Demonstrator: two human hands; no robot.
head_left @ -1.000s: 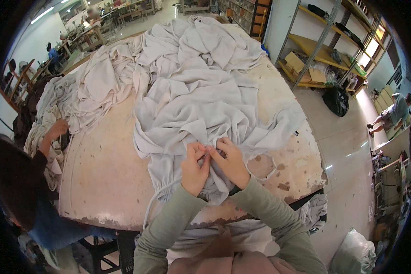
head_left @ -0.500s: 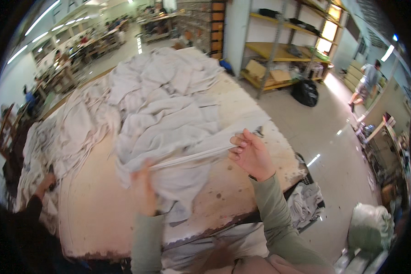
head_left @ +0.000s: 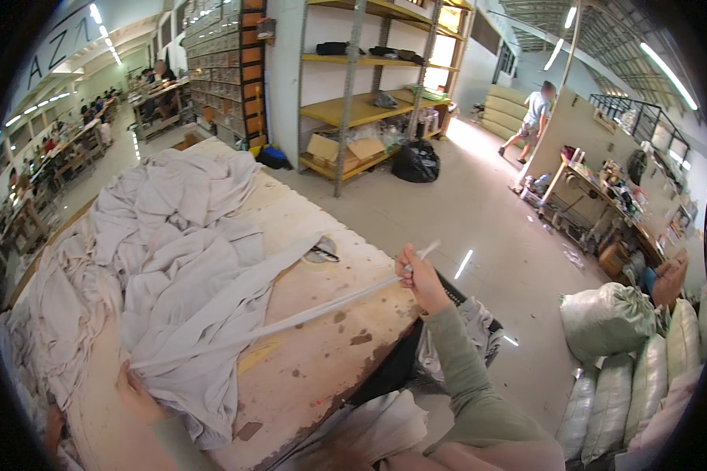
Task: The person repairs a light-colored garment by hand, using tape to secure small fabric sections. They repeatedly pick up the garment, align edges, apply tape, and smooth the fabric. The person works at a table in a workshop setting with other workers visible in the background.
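Observation:
A narrow strip of pale grey fabric (head_left: 306,314) runs taut and slanting between my two hands, above the near part of a worn wooden table. My right hand (head_left: 421,281) is closed round its right end, beyond the table's right edge, and a short tail sticks out past the fist. At the lower left my left hand (head_left: 139,399) pinches the other end beside the loose cloth; its fingers are partly hidden. Under the strip lies a spread piece of the same grey cloth (head_left: 192,314), joined to a large crumpled heap (head_left: 165,188) behind.
On the worn table (head_left: 330,286) lies a small dark tool (head_left: 326,254) by a round spot. A crate of cloth (head_left: 471,330) stands below the right edge. Yellow shelving (head_left: 353,110), a black bag (head_left: 416,162) and stuffed sacks (head_left: 609,322) stand beyond. Another person (head_left: 536,118) walks far off.
My view has turned right. My hands have moved apart, drawing the strip out long, and my right hand has closed on its end. My left hand has moved left and nearer.

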